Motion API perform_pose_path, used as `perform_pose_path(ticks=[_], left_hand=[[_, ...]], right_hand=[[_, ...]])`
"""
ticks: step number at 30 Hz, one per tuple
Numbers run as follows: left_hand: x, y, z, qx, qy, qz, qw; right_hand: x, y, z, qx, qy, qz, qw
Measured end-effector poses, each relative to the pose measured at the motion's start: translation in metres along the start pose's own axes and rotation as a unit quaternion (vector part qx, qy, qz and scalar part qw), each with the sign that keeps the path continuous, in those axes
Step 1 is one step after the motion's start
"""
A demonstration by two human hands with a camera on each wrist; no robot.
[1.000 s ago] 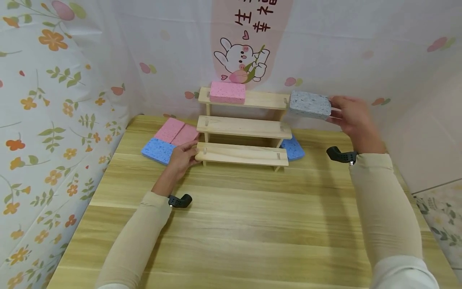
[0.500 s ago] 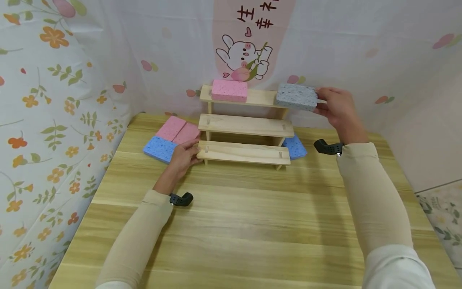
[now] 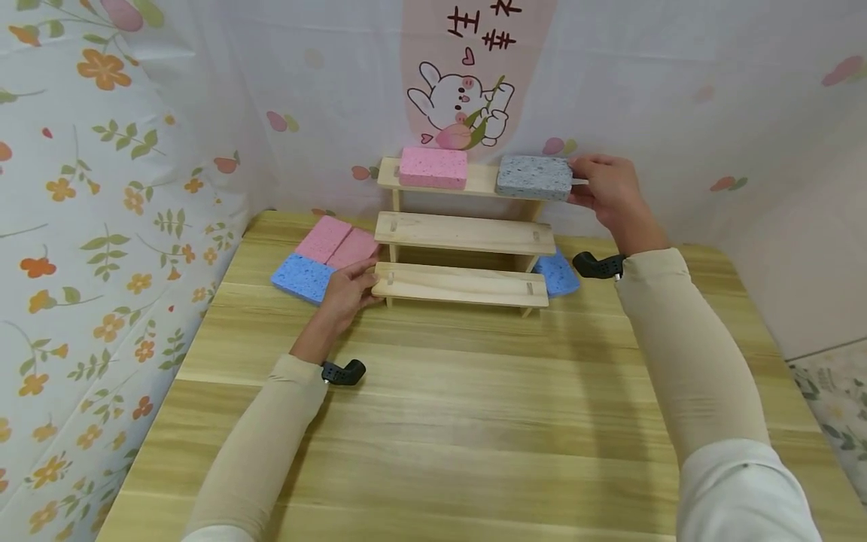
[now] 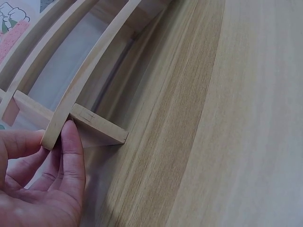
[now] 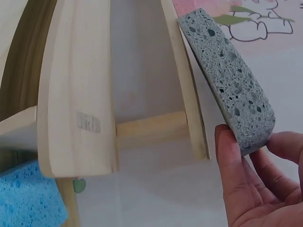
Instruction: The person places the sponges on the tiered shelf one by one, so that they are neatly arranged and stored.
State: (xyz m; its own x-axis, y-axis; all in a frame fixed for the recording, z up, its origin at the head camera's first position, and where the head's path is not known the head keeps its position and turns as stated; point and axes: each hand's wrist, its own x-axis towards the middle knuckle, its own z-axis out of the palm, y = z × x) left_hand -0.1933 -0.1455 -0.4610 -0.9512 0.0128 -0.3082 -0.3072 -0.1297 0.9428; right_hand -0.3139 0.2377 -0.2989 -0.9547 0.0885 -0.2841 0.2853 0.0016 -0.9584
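A three-step wooden shelf (image 3: pixel 467 235) stands at the back of the table. My left hand (image 3: pixel 344 295) pinches the left end of its lowest step between thumb and fingers, as the left wrist view shows closely. With my right hand (image 3: pixel 609 190) I pinch a grey speckled sponge (image 3: pixel 535 178) by its right end, at the right part of the top step. In the right wrist view the grey sponge (image 5: pixel 232 80) is tilted, its far end at the step's edge and its near end raised off it. A pink sponge (image 3: pixel 433 167) lies on the top step's left part.
Left of the shelf, two pink sponges (image 3: pixel 323 239) and a blue sponge (image 3: pixel 302 278) lie on the wooden table (image 3: pixel 433 421). Another blue sponge (image 3: pixel 558 274) shows partly behind the shelf's right side. A printed cloth (image 3: pixel 325 90) hangs behind.
My right hand has moved left with the grey sponge, from beside the shelf's right end to over the top step. The left hand keeps its grip on the lowest step.
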Motion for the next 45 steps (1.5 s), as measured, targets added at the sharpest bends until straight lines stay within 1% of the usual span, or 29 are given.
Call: perform_pose_path(ticks=[8, 11, 14, 18, 20, 26, 33, 39, 45], left_hand=[[0.000, 0.001, 0.001, 0.003, -0.001, 0.001, 1.0000], [-0.001, 0.001, 0.001, 0.003, 0.001, -0.002, 1.0000], [-0.001, 0.000, 0.001, 0.002, 0.002, -0.004, 1.0000], [0.001, -0.001, 0.002, -0.001, 0.000, -0.007, 1.0000], [0.002, -0.002, 0.003, -0.001, -0.001, -0.007, 1.0000], [0.002, -0.003, 0.001, -0.005, -0.001, -0.004, 1.0000], [-0.001, -0.003, -0.001, -0.005, -0.005, 0.013, 0.9999], [0.000, -0.003, -0.002, 0.000, 0.000, 0.000, 1.0000], [0.003, -0.002, -0.003, 0.001, 0.003, -0.006, 1.0000]], right_hand=[[-0.001, -0.005, 0.012, -0.020, 0.014, 0.001, 1.000], [-0.001, -0.007, 0.017, -0.015, 0.011, 0.007, 1.000], [-0.003, -0.006, 0.021, 0.006, -0.002, 0.010, 1.000], [-0.004, -0.003, 0.020, 0.035, -0.033, 0.007, 0.999], [-0.004, -0.001, 0.020, 0.040, -0.048, 0.003, 0.998], [-0.002, 0.004, 0.020, 0.029, -0.063, -0.011, 0.998], [-0.002, 0.004, 0.024, 0.028, -0.067, -0.005, 0.997], [-0.005, 0.003, 0.029, 0.020, -0.067, -0.014, 0.997], [-0.006, 0.000, 0.030, 0.007, -0.066, -0.011, 0.998]])
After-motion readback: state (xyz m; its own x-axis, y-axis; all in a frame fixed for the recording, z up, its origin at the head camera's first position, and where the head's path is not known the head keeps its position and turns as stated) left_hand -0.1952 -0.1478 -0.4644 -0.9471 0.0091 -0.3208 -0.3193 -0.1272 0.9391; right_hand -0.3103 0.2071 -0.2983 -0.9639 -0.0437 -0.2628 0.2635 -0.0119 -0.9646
